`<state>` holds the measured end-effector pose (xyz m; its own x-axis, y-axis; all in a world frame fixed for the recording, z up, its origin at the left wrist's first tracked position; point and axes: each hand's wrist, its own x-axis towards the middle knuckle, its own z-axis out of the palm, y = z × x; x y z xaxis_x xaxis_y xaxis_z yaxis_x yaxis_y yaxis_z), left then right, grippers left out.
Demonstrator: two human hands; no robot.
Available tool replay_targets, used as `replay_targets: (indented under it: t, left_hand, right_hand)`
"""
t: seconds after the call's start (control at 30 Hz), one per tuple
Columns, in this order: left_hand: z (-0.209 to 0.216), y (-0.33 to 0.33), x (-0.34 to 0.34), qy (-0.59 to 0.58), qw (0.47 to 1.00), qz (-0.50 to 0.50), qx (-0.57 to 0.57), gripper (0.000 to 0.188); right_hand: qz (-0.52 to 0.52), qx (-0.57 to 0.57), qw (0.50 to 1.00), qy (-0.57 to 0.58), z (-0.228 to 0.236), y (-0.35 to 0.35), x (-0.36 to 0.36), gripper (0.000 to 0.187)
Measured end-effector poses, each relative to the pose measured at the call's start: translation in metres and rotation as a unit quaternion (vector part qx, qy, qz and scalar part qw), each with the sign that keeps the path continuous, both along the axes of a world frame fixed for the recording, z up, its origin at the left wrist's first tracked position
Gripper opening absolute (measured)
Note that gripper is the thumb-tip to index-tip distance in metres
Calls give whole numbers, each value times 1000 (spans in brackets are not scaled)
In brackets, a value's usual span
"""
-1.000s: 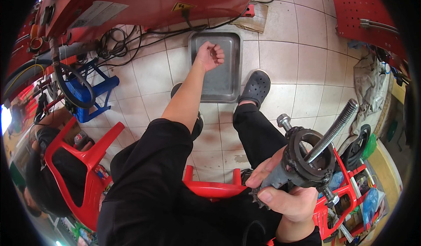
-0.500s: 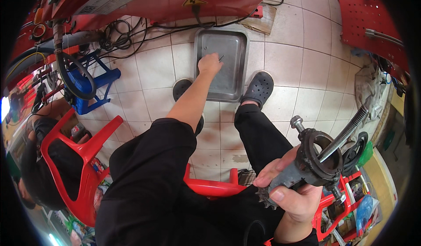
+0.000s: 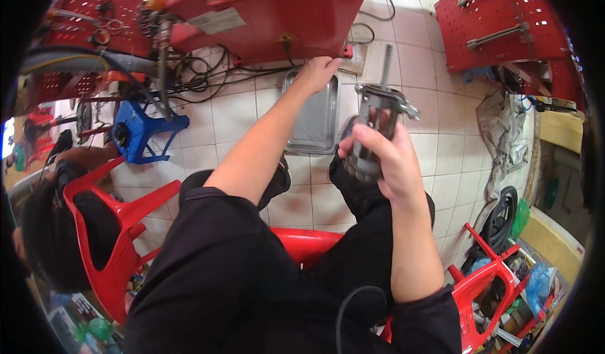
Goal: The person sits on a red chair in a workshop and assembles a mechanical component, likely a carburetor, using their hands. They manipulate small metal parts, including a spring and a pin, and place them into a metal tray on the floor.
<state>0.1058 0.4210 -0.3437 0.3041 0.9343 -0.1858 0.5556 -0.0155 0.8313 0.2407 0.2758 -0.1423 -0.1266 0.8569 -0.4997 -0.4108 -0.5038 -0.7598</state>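
My right hand (image 3: 396, 162) is wrapped around a dark, hollow cylindrical metal part (image 3: 368, 117), raised above my right leg. The part has a flanged upper end with bolts at its sides, and a threaded rod (image 3: 386, 64) sticks up out of it. My left arm stretches forward, and my left hand (image 3: 317, 75) hovers over the far end of a grey metal tray (image 3: 315, 124) on the floor. Its fingers are bent and pressed together; what they hold, if anything, is hidden from this angle.
A red machine (image 3: 277, 20) stands beyond the tray, with black cables (image 3: 208, 76) along its base. At the left are a blue stool (image 3: 148, 127), a red plastic chair (image 3: 120, 221) and another person (image 3: 50, 228). A red perforated panel (image 3: 504, 32) holds tools at the right.
My left hand has moved up and forward, out of the tray's middle. My right hand has swung the metal part forward and inward, its rod now pointing more upright. The view has shifted.
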Motion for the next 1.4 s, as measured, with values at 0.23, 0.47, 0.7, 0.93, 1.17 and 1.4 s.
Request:
replay_targets:
  t: [0.23, 0.47, 0.7, 0.93, 1.17, 1.4]
  left_hand:
    - [198, -127, -74, -289, 923, 98, -236, 35]
    - [238, -257, -101, -511, 755, 219, -349, 26]
    - [208, -272, -105, -527, 764, 225, -295, 17]
    - [205, -263, -80, -467, 801, 192, -321, 19]
    - [196, -251, -95, -495, 781, 229, -304, 20]
    - [193, -246, -95, -595, 717, 230, -281, 14]
  right_hand:
    - [30, 52, 998, 6, 39, -48, -24, 36]
    - [58, 79, 993, 63, 61, -98, -61, 29]
    - [6, 62, 994, 85, 32, -137, -71, 25]
    - [-37, 68, 994, 73, 3, -125, -65, 24]
    - [10, 56, 989, 135, 4, -110, -66, 34]
    - [22, 95, 995, 18, 10, -107, -68, 28]
